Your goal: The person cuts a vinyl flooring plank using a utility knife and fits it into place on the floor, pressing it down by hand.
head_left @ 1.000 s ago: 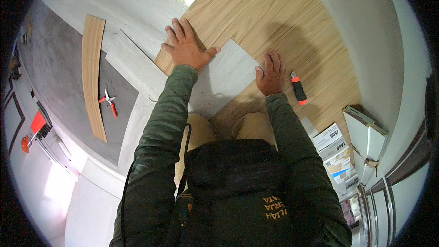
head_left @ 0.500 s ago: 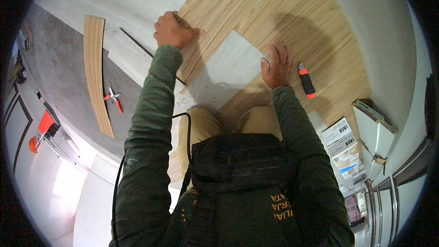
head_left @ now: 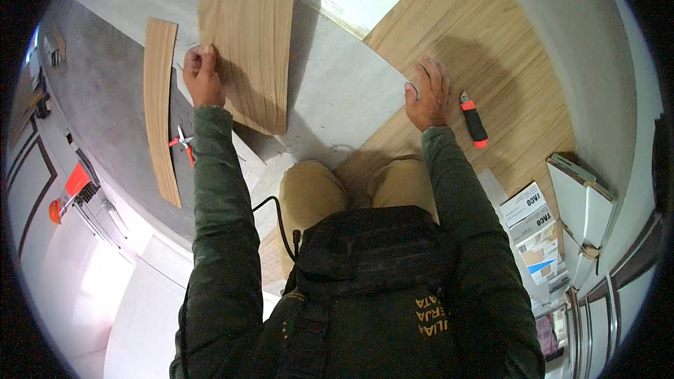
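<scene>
My left hand (head_left: 203, 81) is closed on the left edge of a wide wood-look floor plank (head_left: 249, 35). The plank is tilted off the floor and casts a shadow to its right; its far end runs out of view. My right hand (head_left: 430, 97) lies flat with fingers stretched on the laid wood-look flooring (head_left: 449, 24), close to where it meets a grey-white sheet (head_left: 351, 91). Just right of that hand rests a utility knife (head_left: 473, 121) with a black grip and orange ends.
A narrow plank strip (head_left: 160, 105) lies at the left on the dark grey floor (head_left: 98, 84), beside red-handled snips (head_left: 184, 142). Cardboard boxes (head_left: 528, 214) and white panels (head_left: 579, 189) stand at the right by the wall. My knees (head_left: 312, 193) are at the sheet's near edge.
My left hand has moved left, swinging the plank away from the laid flooring and baring the grey-white sheet and pale floor. My right hand has stayed nearly in place.
</scene>
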A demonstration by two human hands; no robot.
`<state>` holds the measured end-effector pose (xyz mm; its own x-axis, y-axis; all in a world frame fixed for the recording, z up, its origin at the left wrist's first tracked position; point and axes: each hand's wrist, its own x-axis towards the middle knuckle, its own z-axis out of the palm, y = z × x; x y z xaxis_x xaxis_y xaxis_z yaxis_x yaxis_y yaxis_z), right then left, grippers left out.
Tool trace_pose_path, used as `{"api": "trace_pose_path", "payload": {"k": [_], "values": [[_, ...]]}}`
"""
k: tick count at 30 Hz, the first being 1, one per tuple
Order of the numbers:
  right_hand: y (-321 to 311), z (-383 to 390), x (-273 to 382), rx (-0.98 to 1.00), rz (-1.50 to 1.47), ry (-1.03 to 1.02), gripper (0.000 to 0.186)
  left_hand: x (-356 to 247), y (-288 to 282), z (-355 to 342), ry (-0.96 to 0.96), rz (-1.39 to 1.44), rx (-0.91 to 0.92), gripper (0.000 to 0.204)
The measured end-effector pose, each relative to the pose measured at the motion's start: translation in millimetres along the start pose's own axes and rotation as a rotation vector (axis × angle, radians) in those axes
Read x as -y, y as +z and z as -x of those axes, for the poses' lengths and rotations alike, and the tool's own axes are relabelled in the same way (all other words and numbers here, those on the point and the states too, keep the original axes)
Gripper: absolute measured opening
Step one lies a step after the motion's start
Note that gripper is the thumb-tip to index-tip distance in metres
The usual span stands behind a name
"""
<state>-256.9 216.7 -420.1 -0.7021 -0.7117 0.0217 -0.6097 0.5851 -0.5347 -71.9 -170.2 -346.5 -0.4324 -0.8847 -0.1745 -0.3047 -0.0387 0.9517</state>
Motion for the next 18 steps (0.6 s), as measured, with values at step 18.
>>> {"api": "trace_pose_path", "payload": {"k": [18], "values": [[-39.0,48.3,-8.2,0.094,-0.071,0.069,0.052,-204.0,-51.0,72.2,0.265,0.170,-0.056,0.013]]}}
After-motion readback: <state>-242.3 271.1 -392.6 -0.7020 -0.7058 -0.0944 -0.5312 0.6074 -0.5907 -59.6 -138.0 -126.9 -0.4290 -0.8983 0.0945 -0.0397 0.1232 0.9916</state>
